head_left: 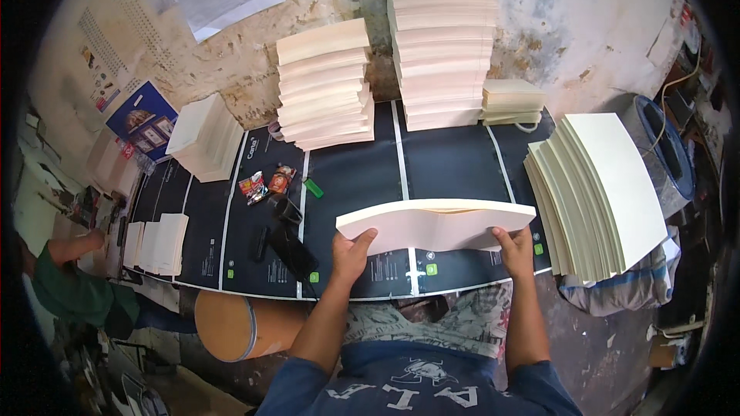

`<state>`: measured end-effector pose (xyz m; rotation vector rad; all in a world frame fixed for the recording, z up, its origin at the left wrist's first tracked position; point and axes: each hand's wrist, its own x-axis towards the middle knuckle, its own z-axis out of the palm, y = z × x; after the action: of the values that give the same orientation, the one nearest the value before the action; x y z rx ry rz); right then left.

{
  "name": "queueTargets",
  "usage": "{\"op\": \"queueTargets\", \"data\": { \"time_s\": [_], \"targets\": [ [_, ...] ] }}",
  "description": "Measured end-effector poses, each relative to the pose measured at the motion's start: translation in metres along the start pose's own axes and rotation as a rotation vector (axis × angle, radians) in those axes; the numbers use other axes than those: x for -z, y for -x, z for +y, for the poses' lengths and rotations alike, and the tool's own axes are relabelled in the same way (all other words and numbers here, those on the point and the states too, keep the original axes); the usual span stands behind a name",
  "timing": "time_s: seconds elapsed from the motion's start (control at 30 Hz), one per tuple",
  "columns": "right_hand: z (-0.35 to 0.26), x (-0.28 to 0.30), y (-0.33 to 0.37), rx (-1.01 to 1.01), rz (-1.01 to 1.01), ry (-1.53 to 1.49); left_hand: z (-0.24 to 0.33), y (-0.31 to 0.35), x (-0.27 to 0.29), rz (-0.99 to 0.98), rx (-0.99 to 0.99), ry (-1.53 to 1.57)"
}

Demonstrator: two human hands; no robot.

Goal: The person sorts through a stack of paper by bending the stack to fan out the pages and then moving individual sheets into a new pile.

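Note:
A thick sheaf of cream paper point(432, 233) is held up on its long edge above the front of the dark table, bowed slightly, with a gap showing along its top edge. My left hand point(351, 253) grips its left end, thumb pressed on the near face. At the other end my right hand point(514, 250) has hold in the same way. The fingers behind the sheaf are hidden. To the right of it, a large leaning stack of cream sheets point(617, 192) is fanned in layers.
Tall paper stacks point(443, 46) and a shorter pile point(324, 92) line the wall. On the dark table point(351, 173) lie snack packets point(281, 179), a green lighter-like object point(313, 188), a black cup point(287, 209) and a phone point(291, 253). Below are a drum point(223, 325) and, leftward, another person point(81, 289).

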<state>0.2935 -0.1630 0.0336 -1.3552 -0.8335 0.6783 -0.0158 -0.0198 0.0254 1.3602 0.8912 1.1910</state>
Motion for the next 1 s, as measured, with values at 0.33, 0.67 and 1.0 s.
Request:
{"op": "queueTargets", "data": {
  "time_s": [0.33, 0.67, 1.0],
  "targets": [
    [-0.001, 0.017, 0.010, 0.154, 0.074, 0.395, 0.008, 0.016, 0.001, 0.052, -0.060, -0.289],
    [-0.014, -0.023, 0.002, 0.096, 0.295, 0.545, 0.013, 0.009, -0.035, 0.294, -0.167, -0.540],
    [-0.010, -0.096, 0.088, 0.292, 0.140, 0.490, 0.022, 0.081, -0.086, -0.068, 0.005, -0.231]
  ]
}}
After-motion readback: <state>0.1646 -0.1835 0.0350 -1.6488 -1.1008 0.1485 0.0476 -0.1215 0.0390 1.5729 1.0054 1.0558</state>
